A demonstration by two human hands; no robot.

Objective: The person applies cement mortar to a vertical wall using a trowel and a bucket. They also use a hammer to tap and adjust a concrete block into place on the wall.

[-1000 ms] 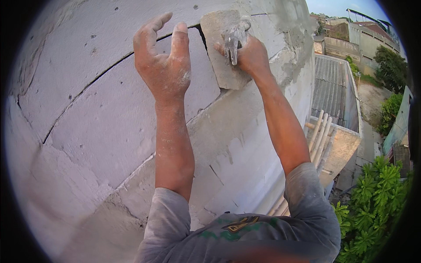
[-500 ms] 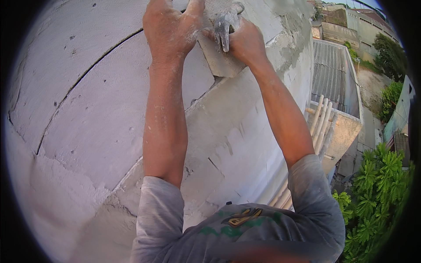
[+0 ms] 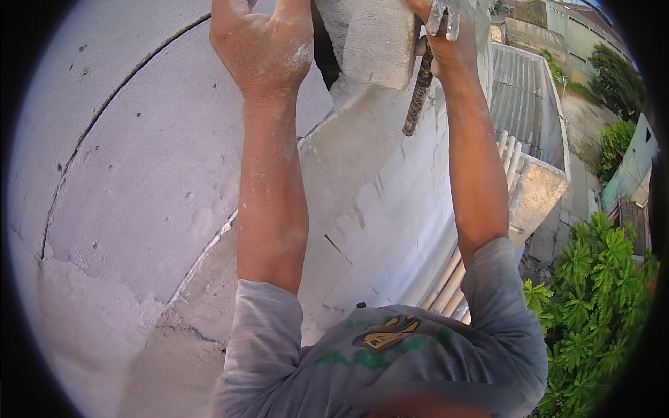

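Note:
My left hand (image 3: 268, 52) is raised against the pale wall (image 3: 160, 139). Its thumb stands apart from the fingers, whose tips are cut off by the upper edge. In my right hand (image 3: 451, 56) is a claw hammer (image 3: 419, 94), its grey forked head at the knuckles and its dark ribbed handle pointing down. Between the hands a light grey block (image 3: 380, 49) sits askew in the wall, with a dark gap on its left side. The fingers of my right hand are beside the block's right edge; whether they press on it I cannot tell.
A dark curved joint line (image 3: 122, 87) crosses the wall at left. Rough grey mortar (image 3: 334, 202) covers the lower wall. To the right lie pale poles (image 3: 446, 282), a corrugated roof (image 3: 519, 97) and green leafy plants (image 3: 592, 299), well below.
The block has shifted to the right, and a dark gap shows at its left side. My right hand has moved right with the hammer, whose handle is now visible. My left hand has shifted slightly left.

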